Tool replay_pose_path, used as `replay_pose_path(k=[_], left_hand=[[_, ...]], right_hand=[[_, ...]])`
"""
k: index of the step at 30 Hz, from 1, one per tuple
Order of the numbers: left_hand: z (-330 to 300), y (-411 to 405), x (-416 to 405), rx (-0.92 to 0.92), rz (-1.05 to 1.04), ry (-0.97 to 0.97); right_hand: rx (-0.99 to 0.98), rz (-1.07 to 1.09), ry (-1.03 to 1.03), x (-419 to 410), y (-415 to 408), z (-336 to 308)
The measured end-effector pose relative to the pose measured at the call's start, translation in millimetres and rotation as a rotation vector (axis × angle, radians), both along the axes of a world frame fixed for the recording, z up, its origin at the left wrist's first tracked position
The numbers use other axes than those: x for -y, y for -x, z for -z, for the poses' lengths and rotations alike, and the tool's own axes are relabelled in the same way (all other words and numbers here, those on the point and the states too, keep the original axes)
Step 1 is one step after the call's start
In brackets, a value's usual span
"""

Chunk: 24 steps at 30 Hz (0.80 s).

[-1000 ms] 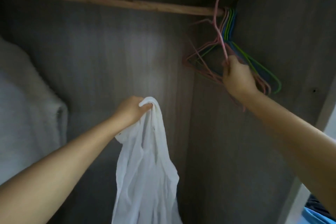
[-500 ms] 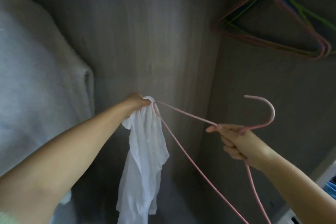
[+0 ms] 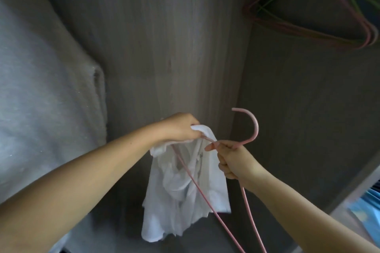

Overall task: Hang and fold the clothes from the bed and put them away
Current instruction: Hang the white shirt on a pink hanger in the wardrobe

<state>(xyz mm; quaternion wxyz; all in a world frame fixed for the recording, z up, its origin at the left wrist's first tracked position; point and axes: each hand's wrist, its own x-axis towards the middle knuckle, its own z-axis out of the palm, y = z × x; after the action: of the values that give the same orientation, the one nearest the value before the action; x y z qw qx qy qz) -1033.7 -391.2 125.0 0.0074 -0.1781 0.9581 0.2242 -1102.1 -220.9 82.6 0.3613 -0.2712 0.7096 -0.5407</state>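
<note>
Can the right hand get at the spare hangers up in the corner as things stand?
Probably not right away. The right hand grips the pink hanger at its neck, so it is occupied. The spare hangers hang well above it, with nothing between, so the path looks free once it lets go.

thin white cloth shirt (image 3: 181, 197), matt wood-grain wardrobe wall (image 3: 174, 47)

A crumpled white shirt (image 3: 185, 195) hung limp inside the wardrobe, with one arm of a pink hanger (image 3: 249, 129) apparently threaded into its top.
</note>
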Motion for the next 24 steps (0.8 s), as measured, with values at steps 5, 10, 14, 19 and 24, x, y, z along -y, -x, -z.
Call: replay_pose_path(k=[5,10,14,19,24], left_hand=[[-14.7,-17.6,42.4,-0.124,-0.247,0.228],[-1.0,-14.2,61.3,-0.298,-0.405,0.306],[7.4,-0.2,59.8,-0.304,-0.367,0.243],[-0.6,4.1,78.3,-0.363,-0.443,0.200],[2.4,-0.7,74.1,-0.308,-0.441,0.172]], right_hand=[[0.060,-0.009,-0.036,-19.8,11.5,-10.4],[0.038,-0.007,-0.085,-27.3,8.1,-16.8],[0.009,-0.001,-0.065,-24.2,1.1,-23.3],[-0.082,-0.202,-0.160,-35.1,2.6,-34.1],[-0.058,-0.054,-0.072,-35.8,7.8,-30.7]])
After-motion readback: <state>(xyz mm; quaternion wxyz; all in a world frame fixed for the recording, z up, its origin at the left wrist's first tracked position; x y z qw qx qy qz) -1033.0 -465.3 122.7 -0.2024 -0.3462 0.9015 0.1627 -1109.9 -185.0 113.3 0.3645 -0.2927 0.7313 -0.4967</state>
